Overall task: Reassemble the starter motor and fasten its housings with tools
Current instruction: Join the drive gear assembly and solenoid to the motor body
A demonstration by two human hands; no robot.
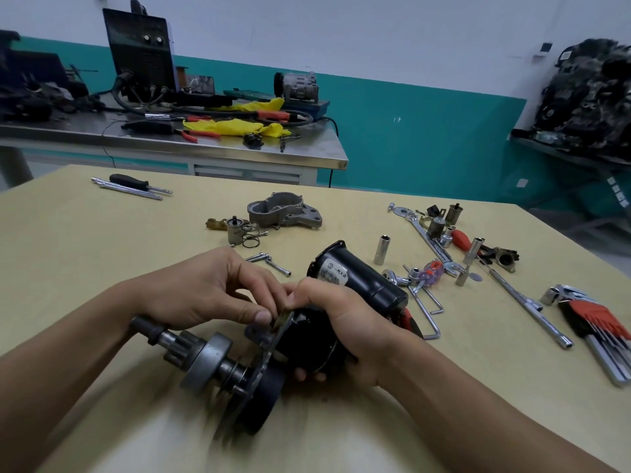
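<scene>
The black starter motor assembly (259, 377) lies low on the tan table, its pinion shaft (191, 349) pointing left. My right hand (341, 322) wraps the black solenoid body (307, 339) mounted on its plate. My left hand (211, 291) pinches a small brass-coloured part (281, 319) at the plate's top edge, thumb and fingers closed on it. A black motor casing (358, 274) with a white label lies just behind my right hand. The grey aluminium nose housing (283, 211) sits farther back, untouched. Loose bolts (269, 262) lie between it and my hands.
A small cylinder with rings and springs (239, 230) is left of the housing. Sockets, wrenches, screwdrivers (444, 247) and a red hex key set (601, 322) crowd the right side. A black-handled screwdriver (133, 182) lies far left. A steel bench (170, 134) with equipment stands behind.
</scene>
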